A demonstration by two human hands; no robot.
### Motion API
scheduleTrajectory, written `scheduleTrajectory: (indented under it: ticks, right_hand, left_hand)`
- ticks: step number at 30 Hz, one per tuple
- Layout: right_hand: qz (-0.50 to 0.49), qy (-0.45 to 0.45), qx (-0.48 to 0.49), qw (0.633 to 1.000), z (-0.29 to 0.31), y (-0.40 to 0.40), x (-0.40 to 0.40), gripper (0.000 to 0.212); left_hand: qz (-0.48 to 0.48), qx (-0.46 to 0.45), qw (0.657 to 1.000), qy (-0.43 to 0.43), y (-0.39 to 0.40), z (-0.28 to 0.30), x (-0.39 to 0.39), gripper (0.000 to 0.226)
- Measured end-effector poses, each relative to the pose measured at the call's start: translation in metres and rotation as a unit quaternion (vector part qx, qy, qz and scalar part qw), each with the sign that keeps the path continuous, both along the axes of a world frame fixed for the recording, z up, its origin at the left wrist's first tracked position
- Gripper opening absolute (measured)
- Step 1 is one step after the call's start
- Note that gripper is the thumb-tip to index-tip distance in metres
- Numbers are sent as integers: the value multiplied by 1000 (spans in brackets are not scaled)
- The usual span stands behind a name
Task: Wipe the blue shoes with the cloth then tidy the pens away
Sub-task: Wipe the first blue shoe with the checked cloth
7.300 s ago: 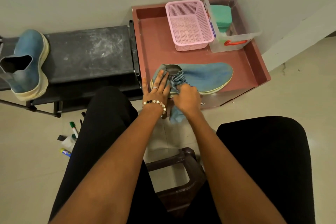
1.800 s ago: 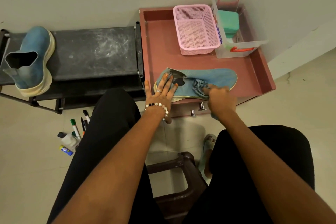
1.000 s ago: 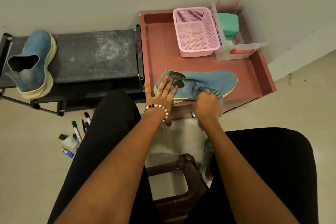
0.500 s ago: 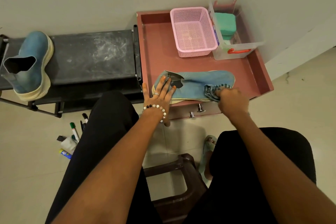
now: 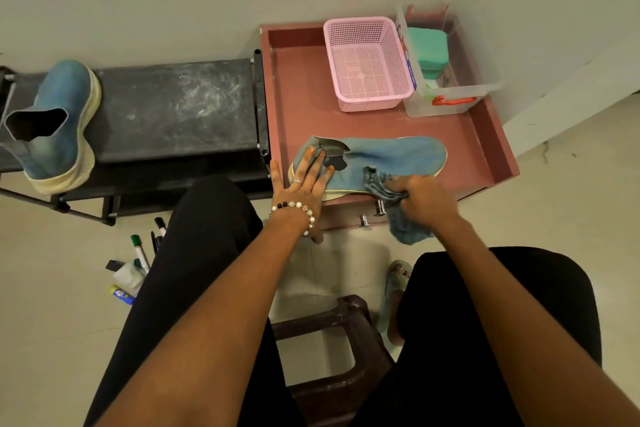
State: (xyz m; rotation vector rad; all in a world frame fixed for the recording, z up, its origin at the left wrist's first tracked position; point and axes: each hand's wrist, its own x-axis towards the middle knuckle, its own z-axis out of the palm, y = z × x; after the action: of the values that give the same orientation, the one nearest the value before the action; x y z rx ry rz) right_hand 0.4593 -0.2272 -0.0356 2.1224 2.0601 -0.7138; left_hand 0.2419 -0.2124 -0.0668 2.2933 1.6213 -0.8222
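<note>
A blue shoe [image 5: 391, 158] lies on its side near the front edge of the reddish tray-top cabinet [image 5: 298, 97]. My left hand [image 5: 304, 180] lies flat on its heel end, fingers straight. My right hand [image 5: 420, 196] grips a blue-grey cloth [image 5: 403, 222] against the shoe's near side at its middle; the cloth's tail hangs over the cabinet front. The second blue shoe [image 5: 52, 125] stands on the black bench [image 5: 173, 107] at far left. Several pens [image 5: 145, 246] lie on the floor beside my left leg.
A pink mesh basket [image 5: 367, 62] and a clear box [image 5: 446, 94] holding a green item stand at the back of the cabinet top. A dark stool [image 5: 339, 340] sits between my legs. A small white bottle and blue tube lie with the pens.
My right hand has rubbed the cloth back and forth along the shoe, and now sits a little left of where it was half a second ago. My left hand has stayed on the heel.
</note>
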Motion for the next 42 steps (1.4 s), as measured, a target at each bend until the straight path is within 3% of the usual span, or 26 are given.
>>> scheduleTrajectory:
  ticks: [4,8,12,17,23,26,30,35,38,42]
  right_hand:
    - [-87,-138,10,987,13,6,39,40]
    - [-226,-86,158,957,20,14,42,35]
    - [-137,-106,107,979,-2,12,30,32]
    - [-98,-109,74,986,-19,4,-8,29]
    - [-103,-164,98,976,-6,13,42,34]
    - [-145,-128,96,976,-4,17,53,35]
    - [-74,-151,109,980,-11,3,24,34]
    - [-42,-91,68,993,-15,1,-9,33]
    - [-22,-126,31,991,-3,6,22,42]
    - [-51,-190,72,978,4,18,44,35]
  left_hand:
    - [-2,6,1000,-3,-1,1,1,143]
    - [0,6,1000,-1,0,0,0,143]
    - [-2,9,1000,-6,-2,0,0,144]
    - [2,4,1000,-8,-1,2,0,146]
    - [-5,7,1000,-5,-1,1,0,144]
    - [1,6,1000,-3,0,0,0,145]
    - [-1,12,1000,0,0,0,1,145]
    - [3,10,1000,-7,0,-1,0,146]
    - [-1,9,1000,-7,-1,-1,0,146]
    - [-4,16,1000,-5,-1,-1,0,144]
